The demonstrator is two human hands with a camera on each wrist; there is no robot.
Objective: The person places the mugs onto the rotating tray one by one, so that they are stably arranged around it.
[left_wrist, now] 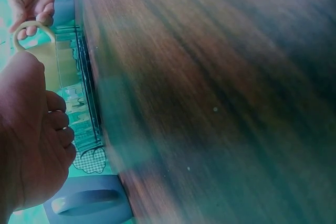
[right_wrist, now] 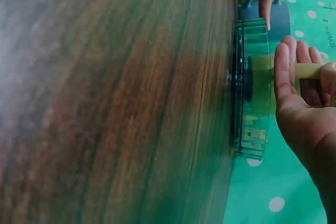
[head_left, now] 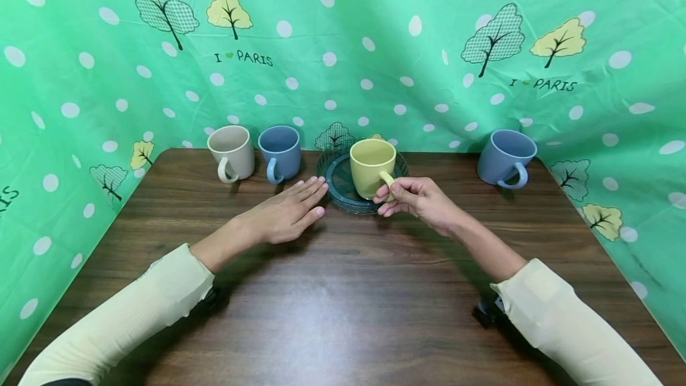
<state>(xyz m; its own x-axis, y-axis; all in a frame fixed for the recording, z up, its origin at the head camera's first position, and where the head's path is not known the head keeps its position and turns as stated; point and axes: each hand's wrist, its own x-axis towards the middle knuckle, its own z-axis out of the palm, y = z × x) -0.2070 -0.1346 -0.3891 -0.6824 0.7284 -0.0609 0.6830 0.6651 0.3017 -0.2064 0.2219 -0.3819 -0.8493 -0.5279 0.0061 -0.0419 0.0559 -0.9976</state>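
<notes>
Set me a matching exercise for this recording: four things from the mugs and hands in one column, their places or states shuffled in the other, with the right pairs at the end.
Things
1. Yellow mug
2. White mug
3. Left hand
4. Right hand

Places and states
A. Fingers stretched out, beside the glass dish
B. Farthest left of the mugs in the head view
C. Pinching a handle
D. Within the rim of the glass dish

Right pairs
1-D
2-B
3-A
4-C
</notes>
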